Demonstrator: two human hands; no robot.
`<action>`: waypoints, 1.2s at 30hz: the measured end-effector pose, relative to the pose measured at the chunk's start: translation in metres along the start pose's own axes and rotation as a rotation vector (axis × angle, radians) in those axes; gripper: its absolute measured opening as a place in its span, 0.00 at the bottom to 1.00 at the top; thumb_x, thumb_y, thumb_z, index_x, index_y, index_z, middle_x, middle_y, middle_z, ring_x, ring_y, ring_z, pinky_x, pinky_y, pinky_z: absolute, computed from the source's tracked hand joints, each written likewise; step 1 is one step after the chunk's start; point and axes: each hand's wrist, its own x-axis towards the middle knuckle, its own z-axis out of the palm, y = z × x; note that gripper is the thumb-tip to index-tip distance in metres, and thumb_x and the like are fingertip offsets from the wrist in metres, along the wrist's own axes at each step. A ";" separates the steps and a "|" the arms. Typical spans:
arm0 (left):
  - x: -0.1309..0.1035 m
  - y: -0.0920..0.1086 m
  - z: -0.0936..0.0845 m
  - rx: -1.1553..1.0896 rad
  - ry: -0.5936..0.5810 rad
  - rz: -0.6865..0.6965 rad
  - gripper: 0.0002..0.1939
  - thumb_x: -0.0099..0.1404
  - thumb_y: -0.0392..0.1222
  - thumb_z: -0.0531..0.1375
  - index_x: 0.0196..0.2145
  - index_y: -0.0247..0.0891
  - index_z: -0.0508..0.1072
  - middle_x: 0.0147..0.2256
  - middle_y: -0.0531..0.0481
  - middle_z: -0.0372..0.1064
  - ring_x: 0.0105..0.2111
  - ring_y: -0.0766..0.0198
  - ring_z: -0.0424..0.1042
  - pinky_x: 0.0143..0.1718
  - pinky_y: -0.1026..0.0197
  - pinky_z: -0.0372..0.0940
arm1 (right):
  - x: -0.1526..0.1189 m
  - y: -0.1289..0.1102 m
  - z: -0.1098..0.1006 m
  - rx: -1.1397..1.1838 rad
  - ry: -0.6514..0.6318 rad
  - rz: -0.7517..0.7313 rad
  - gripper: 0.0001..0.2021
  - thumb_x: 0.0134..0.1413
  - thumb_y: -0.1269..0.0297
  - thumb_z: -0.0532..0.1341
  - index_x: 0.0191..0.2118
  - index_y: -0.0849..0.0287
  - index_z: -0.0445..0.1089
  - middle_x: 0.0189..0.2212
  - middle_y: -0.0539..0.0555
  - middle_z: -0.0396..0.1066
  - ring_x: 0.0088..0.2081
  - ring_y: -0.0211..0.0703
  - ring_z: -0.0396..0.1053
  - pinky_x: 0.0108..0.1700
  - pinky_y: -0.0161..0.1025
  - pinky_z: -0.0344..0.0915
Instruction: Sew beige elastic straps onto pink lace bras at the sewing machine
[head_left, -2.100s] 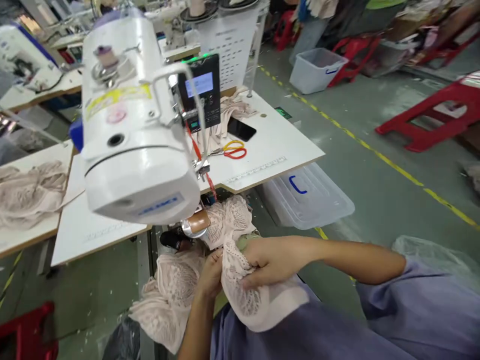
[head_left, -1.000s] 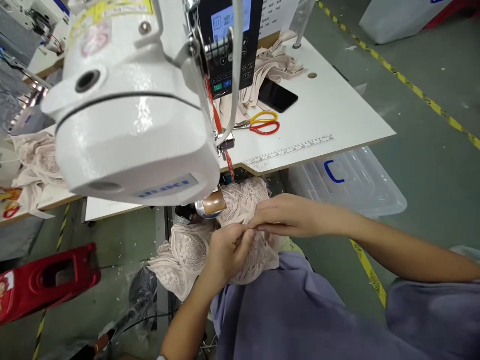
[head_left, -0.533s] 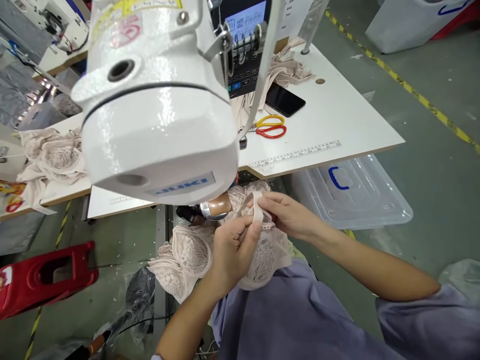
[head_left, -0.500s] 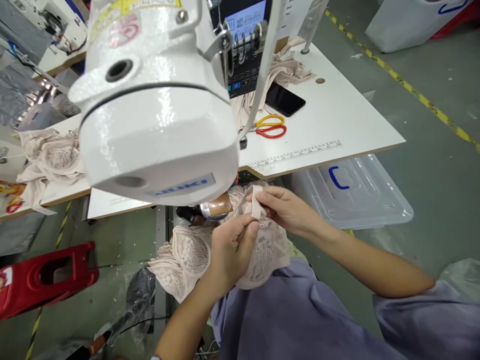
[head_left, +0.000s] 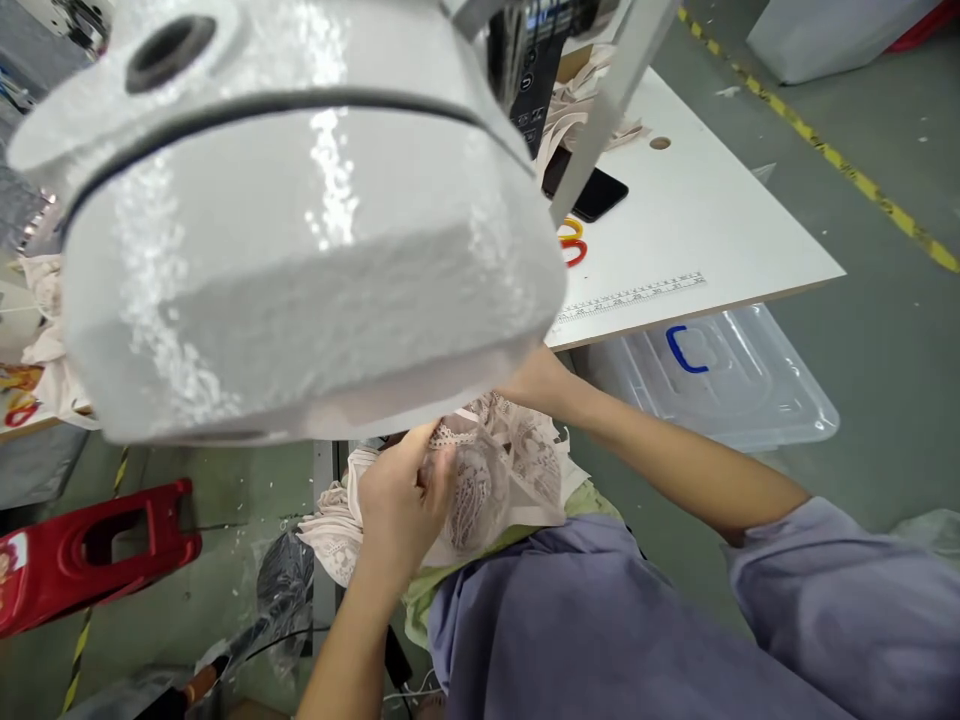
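Note:
A beige lace bra lies across my lap, its cups spread below the sewing machine head. My left hand pinches the bra's upper lace edge between thumb and fingers. On the far side of the garment, my right hand reaches under the machine's front edge, close to the lace. Its fingertips are hidden behind the white casing, as is the needle area. More beige lace pieces are bunched to the left of my left hand.
On the white table are a black phone, red-and-yellow-handled scissors and a printed ruler strip. A clear lidded box sits below its right edge. A red stool stands at left on the floor.
The machine head looms larger as my view has moved closer. Both hands have separated, the right going under the head. The strap held up between them is now out of sight.

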 end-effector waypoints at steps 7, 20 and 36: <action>0.001 -0.003 -0.008 -0.348 -0.090 -0.167 0.20 0.73 0.47 0.56 0.60 0.43 0.70 0.42 0.47 0.79 0.37 0.60 0.78 0.36 0.61 0.71 | 0.013 -0.009 0.002 -0.064 -0.116 -0.048 0.06 0.59 0.65 0.60 0.31 0.57 0.68 0.44 0.56 0.69 0.43 0.47 0.67 0.46 0.45 0.69; 0.006 0.020 -0.008 -0.364 -0.090 -0.034 0.17 0.74 0.41 0.54 0.56 0.41 0.76 0.50 0.46 0.79 0.48 0.57 0.79 0.46 0.58 0.76 | 0.016 -0.017 -0.006 -0.062 -0.190 -0.006 0.05 0.55 0.66 0.62 0.30 0.58 0.66 0.37 0.54 0.65 0.36 0.44 0.64 0.39 0.43 0.66; 0.024 0.022 -0.017 -0.392 -0.120 -0.143 0.15 0.71 0.42 0.57 0.49 0.38 0.80 0.48 0.46 0.80 0.49 0.55 0.79 0.49 0.57 0.74 | 0.023 -0.008 -0.006 -0.028 -0.193 -0.045 0.08 0.52 0.71 0.62 0.25 0.60 0.65 0.39 0.54 0.68 0.39 0.44 0.66 0.42 0.43 0.67</action>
